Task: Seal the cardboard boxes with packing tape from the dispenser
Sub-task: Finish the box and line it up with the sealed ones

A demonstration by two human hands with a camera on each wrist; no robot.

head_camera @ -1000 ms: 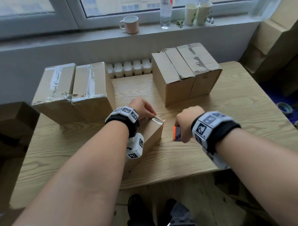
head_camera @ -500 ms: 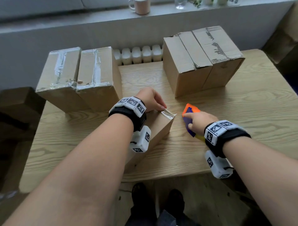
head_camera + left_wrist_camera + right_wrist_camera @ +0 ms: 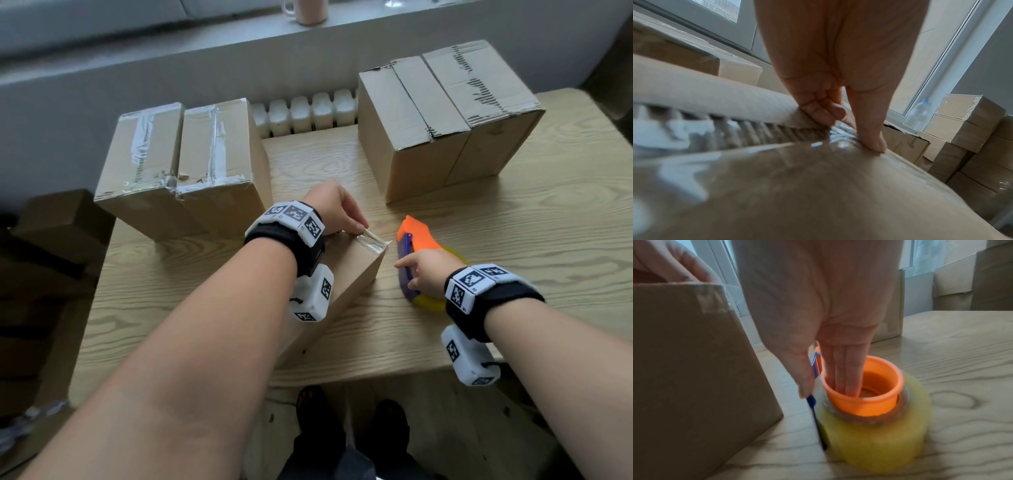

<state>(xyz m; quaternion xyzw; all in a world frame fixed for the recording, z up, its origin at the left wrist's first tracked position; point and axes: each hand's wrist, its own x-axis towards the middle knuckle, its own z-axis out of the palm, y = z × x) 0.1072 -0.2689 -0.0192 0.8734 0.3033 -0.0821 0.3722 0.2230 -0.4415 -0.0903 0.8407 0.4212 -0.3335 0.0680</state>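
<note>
A long cardboard box lies in front of me on the wooden table, with clear tape over its far end. My left hand grips that end: in the left wrist view the thumb presses the glossy tape and the other fingers curl at the flap edge. The orange and purple tape dispenser with its yellow roll rests on the table just right of the box. My right hand holds it, fingers inside the orange hub, thumb outside on the blue plate.
Two taped boxes stand at the back left and two boxes without tape at the back right. A radiator shows behind the table, a mug on the sill. More boxes are stacked to the right.
My right hand carried the dispenser from the box's far end out to the right and down onto the table. The left hand stayed on the box end. The view tilted down.
</note>
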